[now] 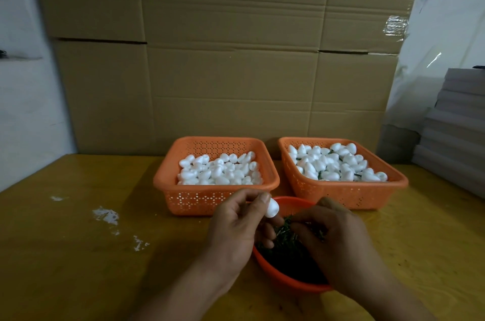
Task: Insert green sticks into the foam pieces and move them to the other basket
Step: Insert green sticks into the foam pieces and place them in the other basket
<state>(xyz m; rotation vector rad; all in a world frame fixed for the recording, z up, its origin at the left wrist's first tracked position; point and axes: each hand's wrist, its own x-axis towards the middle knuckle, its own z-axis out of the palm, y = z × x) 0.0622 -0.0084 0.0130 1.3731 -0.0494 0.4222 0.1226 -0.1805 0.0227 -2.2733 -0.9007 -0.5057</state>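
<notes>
The left hand (236,223) pinches a white foam piece (272,208) between thumb and fingertips, holding it just above the far rim of an orange bowl (278,274). The bowl sits at the near edge of the yellow table (78,255) and holds a heap of green sticks (284,247). The right hand (333,239) reaches down into that heap with its fingers curled among the sticks; whether it grips one, I cannot tell, since the fingertips are buried and the back of the hand covers much of the bowl.

Behind the bowl stand two orange baskets side by side, close but apart. The left basket (183,197) is full of plain foam pieces. The right basket (349,193) holds foam pieces with green stems showing between them.

White crumbs and scraps (106,215) lie on the table to the left of the hands. A wall of cardboard boxes (223,58) rises right behind the baskets, and a stack of grey sheets (456,131) stands at the right edge.
</notes>
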